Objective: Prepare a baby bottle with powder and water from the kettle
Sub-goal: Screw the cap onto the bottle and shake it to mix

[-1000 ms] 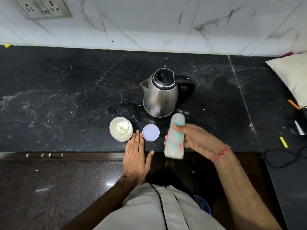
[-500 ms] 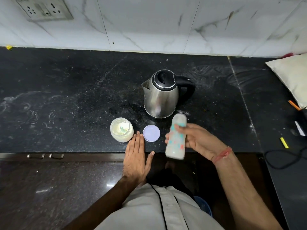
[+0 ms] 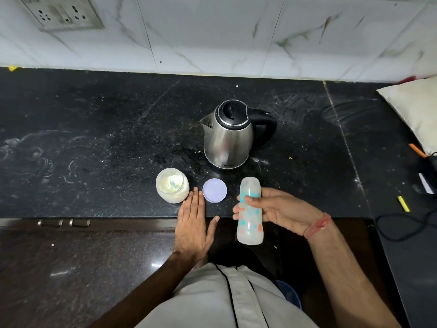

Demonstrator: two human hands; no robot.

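My right hand (image 3: 281, 210) grips a capped baby bottle (image 3: 250, 223) with blue and orange print, holding it tilted above the counter's front edge. Cloudy white liquid fills it. My left hand (image 3: 192, 223) lies flat, palm down, on the counter edge, fingers together and thumb spread. Its fingertips sit between an open powder jar (image 3: 172, 191) with a small scoop inside and the jar's lilac lid (image 3: 214, 190), which lies flat. A steel kettle (image 3: 228, 136) with a black lid and handle stands behind the bottle, spout to the left.
The black stone counter (image 3: 94, 143) is dusted with powder smears. A white tiled wall with a socket plate (image 3: 62, 13) rises behind. At the right lie a pillow (image 3: 413, 110), a black cable (image 3: 402, 223) and small yellow and orange items. Drawer handles (image 3: 63, 223) sit below the edge.
The bottle has shifted slightly in my right hand, its tilt changing a little. My left hand stays flat in the same place.
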